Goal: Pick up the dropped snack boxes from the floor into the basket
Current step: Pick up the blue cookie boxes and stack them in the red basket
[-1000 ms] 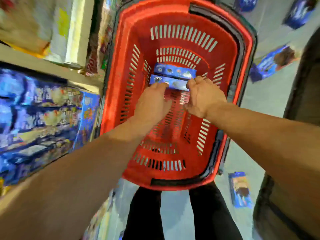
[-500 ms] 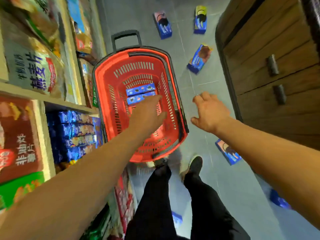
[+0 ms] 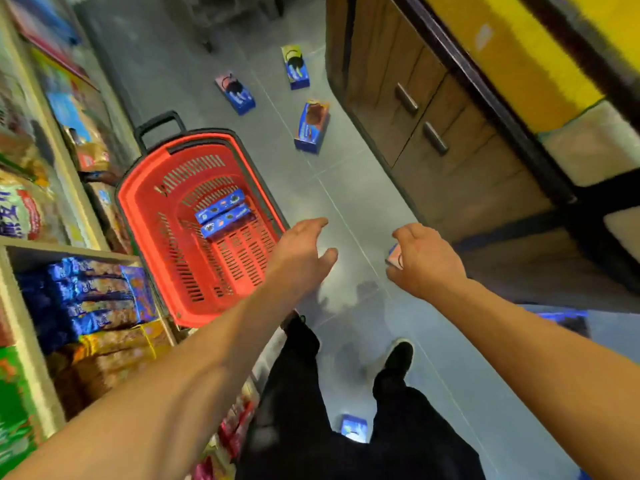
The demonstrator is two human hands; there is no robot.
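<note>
Two boxes (image 3: 223,216) in basket (image 3: 145,216), three (image 3: 311,124) beyond; both hands (image 3: 304,251) loose, empty

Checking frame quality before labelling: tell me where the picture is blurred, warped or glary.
Head view: the shelf goods at left and the yellow panel at upper right smear with motion blur; wide-angle bending curves the cabinet; a pale sheen lies on the floor; the basket stays fairly sharp.

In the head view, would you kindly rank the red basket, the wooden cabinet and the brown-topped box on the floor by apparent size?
1. wooden cabinet, largest as it looks
2. red basket, somewhat smaller in the picture
3. brown-topped box, far the smallest, though it lies farther from the camera than the basket.
</note>
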